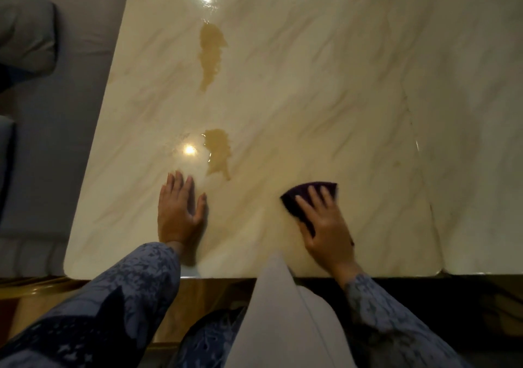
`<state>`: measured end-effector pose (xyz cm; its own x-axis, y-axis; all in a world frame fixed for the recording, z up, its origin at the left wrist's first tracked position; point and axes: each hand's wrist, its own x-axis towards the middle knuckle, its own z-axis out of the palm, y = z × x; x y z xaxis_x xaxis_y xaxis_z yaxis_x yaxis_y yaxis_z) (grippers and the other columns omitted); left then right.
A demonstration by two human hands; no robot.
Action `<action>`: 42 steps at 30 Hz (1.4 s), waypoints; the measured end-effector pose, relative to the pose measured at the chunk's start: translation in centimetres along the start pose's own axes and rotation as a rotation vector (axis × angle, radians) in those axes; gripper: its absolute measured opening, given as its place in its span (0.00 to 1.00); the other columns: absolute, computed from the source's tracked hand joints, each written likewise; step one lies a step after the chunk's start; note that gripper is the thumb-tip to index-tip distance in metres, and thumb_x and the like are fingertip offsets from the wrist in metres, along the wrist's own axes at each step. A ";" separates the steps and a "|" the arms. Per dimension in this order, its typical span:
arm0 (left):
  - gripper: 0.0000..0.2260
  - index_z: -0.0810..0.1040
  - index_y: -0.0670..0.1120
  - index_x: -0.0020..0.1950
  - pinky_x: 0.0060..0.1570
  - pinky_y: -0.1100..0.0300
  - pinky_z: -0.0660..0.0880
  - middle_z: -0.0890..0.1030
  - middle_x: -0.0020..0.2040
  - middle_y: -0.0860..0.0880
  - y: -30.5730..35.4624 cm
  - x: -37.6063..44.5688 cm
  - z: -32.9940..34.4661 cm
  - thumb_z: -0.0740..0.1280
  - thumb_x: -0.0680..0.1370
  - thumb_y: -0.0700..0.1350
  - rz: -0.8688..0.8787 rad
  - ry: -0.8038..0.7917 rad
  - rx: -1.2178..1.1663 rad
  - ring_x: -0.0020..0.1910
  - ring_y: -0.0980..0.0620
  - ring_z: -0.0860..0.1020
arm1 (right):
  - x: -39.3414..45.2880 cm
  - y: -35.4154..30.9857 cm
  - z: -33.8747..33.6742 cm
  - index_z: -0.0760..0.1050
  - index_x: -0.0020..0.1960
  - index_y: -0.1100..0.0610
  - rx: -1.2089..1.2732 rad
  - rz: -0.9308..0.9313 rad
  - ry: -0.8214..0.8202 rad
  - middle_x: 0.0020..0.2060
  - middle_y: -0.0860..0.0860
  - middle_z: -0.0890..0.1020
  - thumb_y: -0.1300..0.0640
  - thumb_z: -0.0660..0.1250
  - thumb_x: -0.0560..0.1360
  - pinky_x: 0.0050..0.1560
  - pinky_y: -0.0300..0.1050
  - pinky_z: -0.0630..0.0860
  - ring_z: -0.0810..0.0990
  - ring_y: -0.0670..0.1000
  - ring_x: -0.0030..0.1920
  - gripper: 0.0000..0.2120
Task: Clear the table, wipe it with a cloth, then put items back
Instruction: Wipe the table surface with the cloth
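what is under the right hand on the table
A dark purple cloth lies under the right hand, fingers spread flat on it, pressing it to the marble table. The cloth's far edge and left corner show; the part under the palm is covered.

table: far end and right side cut off by frame edges. purple cloth: mostly hidden under the right hand, only far edge and left corner show; can't tell folded or bunched. left hand: fingertips slightly motion-blurred. grey seat at left cropped by the edge. Both sleeves run out the bottom.
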<state>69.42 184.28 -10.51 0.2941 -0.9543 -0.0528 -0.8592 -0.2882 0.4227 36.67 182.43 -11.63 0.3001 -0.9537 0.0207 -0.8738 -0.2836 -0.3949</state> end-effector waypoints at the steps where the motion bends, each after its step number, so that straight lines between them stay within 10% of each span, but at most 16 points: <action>1: 0.28 0.59 0.47 0.78 0.77 0.49 0.51 0.56 0.79 0.47 0.0 -0.3 0.1 0.53 0.81 0.59 0.015 -0.006 0.020 0.79 0.50 0.49 | -1.0 2.1 -0.7 0.69 0.73 0.50 -0.008 0.066 0.046 0.74 0.54 0.66 0.49 0.60 0.76 0.73 0.58 0.62 0.59 0.59 0.76 0.25; 11: 0.28 0.54 0.47 0.79 0.76 0.48 0.46 0.49 0.80 0.46 -0.9 1.0 0.0 0.54 0.83 0.57 0.010 -0.146 0.120 0.79 0.46 0.45 | 2.5 8.4 -4.0 0.61 0.77 0.53 -0.047 0.799 0.248 0.78 0.58 0.56 0.46 0.52 0.82 0.75 0.58 0.49 0.50 0.61 0.77 0.26; 21: 0.26 0.53 0.45 0.79 0.77 0.49 0.46 0.49 0.80 0.46 0.4 -6.1 1.0 0.54 0.84 0.53 -0.002 -0.114 0.076 0.79 0.48 0.45 | -2.2 -5.2 1.8 0.66 0.74 0.50 -0.083 -0.063 -0.069 0.75 0.57 0.65 0.47 0.59 0.77 0.75 0.60 0.56 0.58 0.60 0.76 0.26; 25: 0.27 0.52 0.47 0.80 0.77 0.49 0.46 0.48 0.80 0.48 -0.4 -7.8 0.8 0.54 0.83 0.54 0.050 -0.125 0.068 0.79 0.50 0.44 | -6.0 -1.3 0.5 0.69 0.73 0.50 -0.051 -0.121 -0.061 0.74 0.55 0.67 0.49 0.61 0.76 0.74 0.59 0.60 0.60 0.59 0.76 0.25; 36: 0.33 0.58 0.48 0.78 0.76 0.46 0.54 0.53 0.79 0.47 -3.9 -7.3 -1.2 0.49 0.78 0.65 0.222 -0.179 0.116 0.79 0.48 0.49 | -8.4 10.0 -5.2 0.69 0.72 0.56 -0.014 0.573 0.215 0.73 0.60 0.66 0.50 0.56 0.78 0.73 0.61 0.57 0.57 0.62 0.75 0.24; 42: 0.30 0.61 0.44 0.77 0.74 0.39 0.49 0.55 0.79 0.42 -10.7 -5.1 -4.2 0.53 0.81 0.60 -0.200 -0.001 0.114 0.78 0.42 0.48 | -5.6 2.9 -2.6 0.61 0.76 0.58 0.032 0.904 0.257 0.77 0.60 0.57 0.52 0.57 0.82 0.75 0.59 0.49 0.49 0.60 0.78 0.24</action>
<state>78.91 192.57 -10.95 0.4626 -0.8776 -0.1261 -0.8258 -0.4782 0.2990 31.44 186.66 -10.55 -0.5842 -0.8047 -0.1059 -0.7221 0.5749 -0.3847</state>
